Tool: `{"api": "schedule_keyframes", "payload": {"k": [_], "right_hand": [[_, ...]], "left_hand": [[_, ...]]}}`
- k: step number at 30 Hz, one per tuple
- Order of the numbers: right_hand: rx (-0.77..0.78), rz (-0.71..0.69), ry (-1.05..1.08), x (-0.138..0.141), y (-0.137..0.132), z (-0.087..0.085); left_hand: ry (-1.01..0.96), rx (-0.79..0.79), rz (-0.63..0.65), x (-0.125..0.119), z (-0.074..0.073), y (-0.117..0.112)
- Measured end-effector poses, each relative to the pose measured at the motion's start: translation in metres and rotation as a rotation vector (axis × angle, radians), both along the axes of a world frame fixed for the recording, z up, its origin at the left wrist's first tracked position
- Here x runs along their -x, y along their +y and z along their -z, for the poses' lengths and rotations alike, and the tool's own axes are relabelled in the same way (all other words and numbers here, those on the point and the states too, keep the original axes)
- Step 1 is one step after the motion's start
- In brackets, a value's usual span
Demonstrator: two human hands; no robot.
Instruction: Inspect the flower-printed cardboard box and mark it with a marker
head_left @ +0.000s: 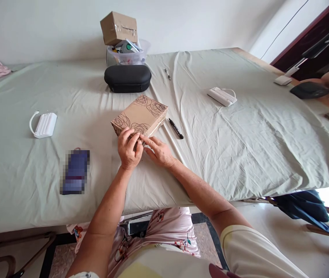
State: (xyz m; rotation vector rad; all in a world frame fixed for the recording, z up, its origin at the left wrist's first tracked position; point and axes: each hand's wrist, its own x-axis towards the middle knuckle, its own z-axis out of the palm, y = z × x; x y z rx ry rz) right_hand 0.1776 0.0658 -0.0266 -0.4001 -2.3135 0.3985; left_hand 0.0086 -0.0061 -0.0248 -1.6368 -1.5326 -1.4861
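A closed brown cardboard box [144, 112] lies at an angle on the cloth, with black scribbled loops at the corners of its top. My left hand [129, 151] grips its near edge, fingers bent over the top and thumb low by the corner. At the same near corner, my right hand [159, 151] holds the box with its fingertips, close against the left one. What the fingertips press on the near side is hidden. To the right of the box lies a black marker [176, 128], apart from both hands.
A black zip case [127, 78] sits behind the box. Farther back, a plastic tub [132, 58] carries a small carton [119, 29]. White corded blocks lie left [46, 124] and right [221, 96]. A blurred blue item [76, 170] is near left; a pen [167, 74] lies beyond.
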Motion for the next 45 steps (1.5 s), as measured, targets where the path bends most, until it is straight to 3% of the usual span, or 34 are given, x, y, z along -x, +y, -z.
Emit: {"api": "schedule_keyframes", "payload": {"k": [5, 11, 16, 24, 33, 39, 45], "right_hand": [[0.141, 0.218, 0.006, -0.017, 0.023, -0.007], [0.337, 0.482, 0.105, -0.028, 0.045, -0.012], [0.428, 0.474, 0.304, -0.025, 0.047, -0.006], [0.632, 0.496, 0.397, -0.021, 0.059, 0.005], [0.662, 0.525, 0.32, -0.024, 0.057, 0.001], [0.698, 0.525, 0.219, -0.027, 0.058, -0.002], [0.587, 0.678, -0.149, -0.027, 0.052, -0.011]], "left_hand": [[-0.029, -0.027, 0.106, 0.009, -0.002, -0.002], [-0.157, 0.05, -0.04, 0.022, -0.006, -0.005], [-0.243, 0.047, -0.127, 0.024, -0.009, -0.006], [-0.397, 0.075, -0.051, 0.027, -0.01, -0.004], [-0.83, 0.149, 0.186, 0.047, -0.007, 0.001], [-0.774, 0.306, 0.246, 0.064, -0.003, -0.003], [-0.696, 0.428, 0.179, 0.071, 0.005, -0.006]]}}
